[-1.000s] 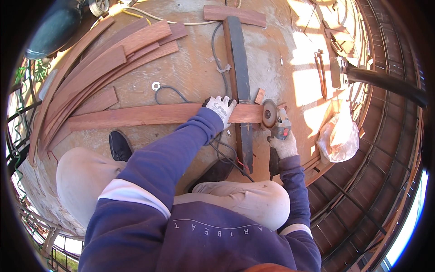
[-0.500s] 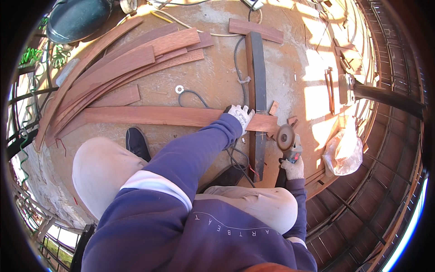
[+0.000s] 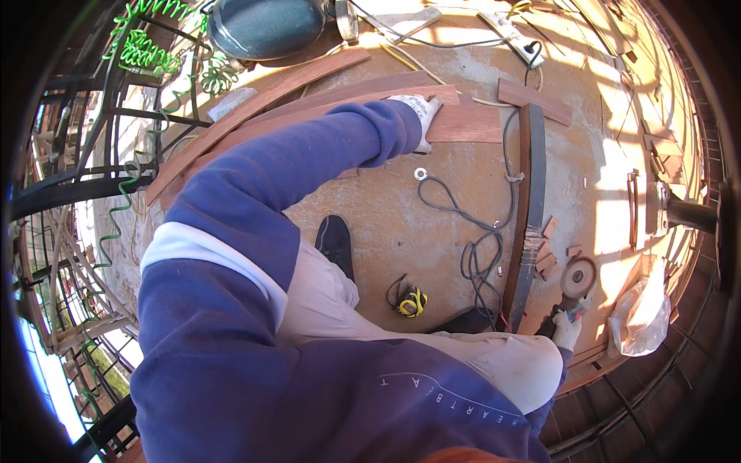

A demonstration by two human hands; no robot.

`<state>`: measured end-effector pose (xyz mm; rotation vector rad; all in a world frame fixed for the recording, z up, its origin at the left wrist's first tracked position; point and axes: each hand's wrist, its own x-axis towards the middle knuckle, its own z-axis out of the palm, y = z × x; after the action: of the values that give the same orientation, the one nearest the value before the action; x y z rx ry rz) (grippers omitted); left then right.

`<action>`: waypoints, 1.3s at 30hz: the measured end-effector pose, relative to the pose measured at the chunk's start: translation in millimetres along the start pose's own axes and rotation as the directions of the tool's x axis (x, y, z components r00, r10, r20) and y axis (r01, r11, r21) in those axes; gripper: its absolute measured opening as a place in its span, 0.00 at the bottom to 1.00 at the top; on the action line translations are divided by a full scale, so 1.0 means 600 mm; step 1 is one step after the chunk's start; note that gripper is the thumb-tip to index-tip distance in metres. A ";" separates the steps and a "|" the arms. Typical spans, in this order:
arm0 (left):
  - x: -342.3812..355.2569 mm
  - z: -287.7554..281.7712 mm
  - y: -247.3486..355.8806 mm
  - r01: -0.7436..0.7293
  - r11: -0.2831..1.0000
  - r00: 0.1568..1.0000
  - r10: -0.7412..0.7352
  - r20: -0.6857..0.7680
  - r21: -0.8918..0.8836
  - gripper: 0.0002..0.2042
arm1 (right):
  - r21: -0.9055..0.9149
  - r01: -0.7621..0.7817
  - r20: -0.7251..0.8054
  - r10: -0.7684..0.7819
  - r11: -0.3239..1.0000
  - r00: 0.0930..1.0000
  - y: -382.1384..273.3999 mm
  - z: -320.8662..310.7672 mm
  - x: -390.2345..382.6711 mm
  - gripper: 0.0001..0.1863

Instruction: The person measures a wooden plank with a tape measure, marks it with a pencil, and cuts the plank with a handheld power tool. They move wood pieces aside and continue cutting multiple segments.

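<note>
My left hand (image 3: 421, 119), in a white work glove, reaches far forward and closes across a reddish-brown wooden plank (image 3: 471, 125) on the pile. Its thumb is at the near edge and its fingers at the far one. Low on the right, my gloved right hand (image 3: 567, 330) grips an angle grinder (image 3: 579, 279), its brown disc facing up. Whether the disc spins I cannot tell. Left of the grinder lies a long dark beam (image 3: 529, 193), scored with several cuts, with small wood offcuts (image 3: 545, 258) beside it.
A dark cable (image 3: 482, 262) coils on the floor left of the beam. Near my legs lies a yellow tape measure (image 3: 413, 302). A clear plastic bag (image 3: 642, 316) rests at right. Beyond are a white power strip (image 3: 513, 38), a short plank (image 3: 534, 102) and a dark rounded tank (image 3: 266, 27).
My left hand has left the plank lying across the beam and moved forward-left to the pile. That plank is gone from the beam. The view has swung left; my right hand still holds the grinder.
</note>
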<state>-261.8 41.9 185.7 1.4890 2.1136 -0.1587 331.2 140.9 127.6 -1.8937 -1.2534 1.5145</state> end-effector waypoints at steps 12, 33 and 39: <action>-0.170 0.221 -0.269 0.413 0.911 0.780 -0.362 -0.511 -0.015 0.36 | -0.105 0.103 0.042 -0.099 0.989 0.994 -0.049 0.054 -0.012 0.22; 0.021 0.273 -0.147 0.017 0.954 0.993 0.019 -0.116 0.301 0.23 | 0.033 0.107 -0.007 -0.107 0.994 0.994 -0.038 0.100 -0.005 0.23; 0.084 0.241 -0.132 0.026 0.951 0.999 -0.017 -0.032 0.310 0.16 | 0.130 0.093 -0.026 -0.090 0.987 0.996 -0.028 0.073 -0.029 0.24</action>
<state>-292.7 -3.1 22.3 1.6517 2.2042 -0.5014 284.0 125.9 136.0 -1.7399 -1.1852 1.4885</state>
